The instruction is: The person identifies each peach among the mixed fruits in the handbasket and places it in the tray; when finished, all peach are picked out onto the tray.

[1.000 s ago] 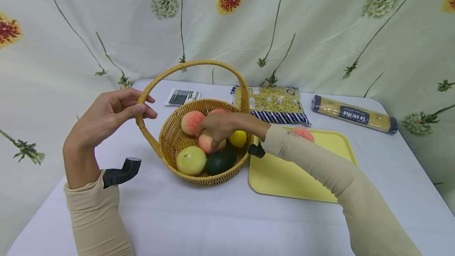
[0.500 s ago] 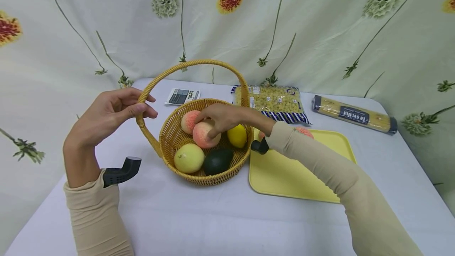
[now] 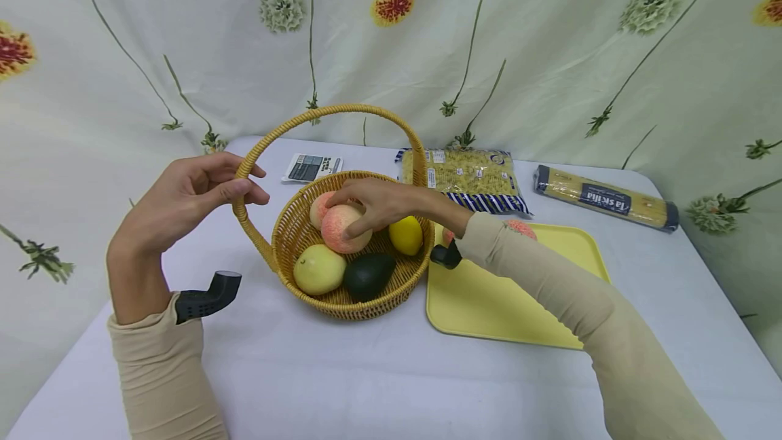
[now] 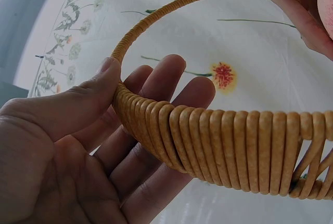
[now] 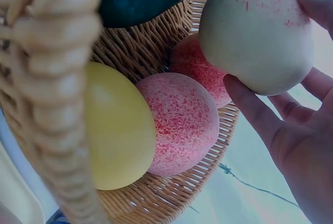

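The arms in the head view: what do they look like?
They are a person's. The left sleeve and right sleeve are beige, creased cloth. The left hand and right hand are ungloved. The left wrist camera is black and bent, with small holes; the right wrist camera, also black, is partly hidden. No cables show.

Pasta bag (image 3: 470,174) & spaghetti pkg (image 3: 605,198) nr back of tbl (image 3: 366,386).
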`<state>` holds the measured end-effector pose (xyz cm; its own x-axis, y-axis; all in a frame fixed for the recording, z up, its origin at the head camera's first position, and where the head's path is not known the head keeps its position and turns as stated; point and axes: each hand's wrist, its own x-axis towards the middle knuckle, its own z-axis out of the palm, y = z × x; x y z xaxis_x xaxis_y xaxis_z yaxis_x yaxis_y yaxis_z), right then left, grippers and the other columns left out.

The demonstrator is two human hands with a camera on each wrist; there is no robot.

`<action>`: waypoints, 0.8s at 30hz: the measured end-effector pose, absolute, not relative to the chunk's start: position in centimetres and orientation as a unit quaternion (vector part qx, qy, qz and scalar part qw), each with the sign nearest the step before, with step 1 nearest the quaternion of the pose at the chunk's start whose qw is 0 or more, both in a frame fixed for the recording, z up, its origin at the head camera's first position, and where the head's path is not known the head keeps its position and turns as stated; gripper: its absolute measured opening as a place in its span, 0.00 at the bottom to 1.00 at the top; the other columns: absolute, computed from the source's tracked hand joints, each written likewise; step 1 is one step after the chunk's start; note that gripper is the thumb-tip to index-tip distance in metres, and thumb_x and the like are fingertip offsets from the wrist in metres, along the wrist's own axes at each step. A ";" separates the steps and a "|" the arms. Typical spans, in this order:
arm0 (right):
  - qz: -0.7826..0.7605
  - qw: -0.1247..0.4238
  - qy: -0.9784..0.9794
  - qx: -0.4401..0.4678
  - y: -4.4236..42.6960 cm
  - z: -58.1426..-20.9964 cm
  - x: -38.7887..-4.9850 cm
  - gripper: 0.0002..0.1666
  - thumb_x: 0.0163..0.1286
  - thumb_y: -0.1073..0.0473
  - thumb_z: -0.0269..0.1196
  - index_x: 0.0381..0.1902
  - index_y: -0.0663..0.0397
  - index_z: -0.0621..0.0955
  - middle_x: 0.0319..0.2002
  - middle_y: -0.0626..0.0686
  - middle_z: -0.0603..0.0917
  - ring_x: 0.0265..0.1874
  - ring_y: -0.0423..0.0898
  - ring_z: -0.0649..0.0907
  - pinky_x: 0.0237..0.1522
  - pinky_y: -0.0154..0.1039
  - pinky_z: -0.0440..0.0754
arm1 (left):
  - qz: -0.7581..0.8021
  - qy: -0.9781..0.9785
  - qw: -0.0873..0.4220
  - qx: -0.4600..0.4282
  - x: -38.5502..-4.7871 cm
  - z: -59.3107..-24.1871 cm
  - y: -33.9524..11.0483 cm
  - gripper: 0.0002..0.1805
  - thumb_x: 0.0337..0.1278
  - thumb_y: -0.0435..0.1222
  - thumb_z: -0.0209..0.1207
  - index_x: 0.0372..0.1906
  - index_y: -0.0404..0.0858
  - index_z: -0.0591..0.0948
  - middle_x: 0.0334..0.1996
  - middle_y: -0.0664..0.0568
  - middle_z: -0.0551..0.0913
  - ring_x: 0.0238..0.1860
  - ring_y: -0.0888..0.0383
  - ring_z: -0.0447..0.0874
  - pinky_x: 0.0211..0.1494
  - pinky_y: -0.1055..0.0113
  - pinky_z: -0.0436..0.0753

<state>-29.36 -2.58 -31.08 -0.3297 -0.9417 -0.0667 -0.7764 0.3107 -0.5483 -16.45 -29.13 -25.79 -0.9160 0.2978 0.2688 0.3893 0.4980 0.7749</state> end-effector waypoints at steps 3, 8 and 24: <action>-0.220 0.191 0.789 -0.540 -2.5 -31.0 -29.3 0.33 0.60 0.51 0.66 0.63 0.53 0.74 0.57 0.54 0.75 0.53 0.45 0.73 0.50 0.35 0.74 | -0.460 -0.865 0.049 -0.197 -16.4 -25.8 -29.1 0.10 0.68 0.32 0.54 0.49 0.34 0.77 0.36 0.43 0.87 0.40 0.58 0.85 0.52 0.74 0.70; -0.215 0.180 0.790 -0.545 -2.2 -31.1 -29.2 0.35 0.59 0.48 0.66 0.63 0.53 0.74 0.53 0.54 0.74 0.47 0.45 0.73 0.45 0.34 0.75 | -0.460 -0.865 0.049 -0.196 -16.4 -25.8 -29.1 0.10 0.68 0.32 0.54 0.49 0.33 0.77 0.35 0.46 0.88 0.40 0.57 0.85 0.52 0.74 0.70; -0.278 0.217 0.780 -0.518 -1.1 -31.2 -28.8 0.32 0.57 0.49 0.70 0.57 0.54 0.74 0.51 0.50 0.79 0.47 0.42 0.78 0.47 0.34 0.77 | -0.465 -0.861 0.049 -0.200 -16.4 -25.7 -29.1 0.09 0.68 0.31 0.53 0.49 0.33 0.77 0.35 0.44 0.87 0.39 0.58 0.85 0.51 0.74 0.72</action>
<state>-28.79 -1.09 -31.19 -0.3705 -0.9275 -0.0505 -0.6869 0.3102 -0.6573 -16.37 -29.06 -25.72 -0.9152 0.2992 0.2700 0.3898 0.4870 0.7816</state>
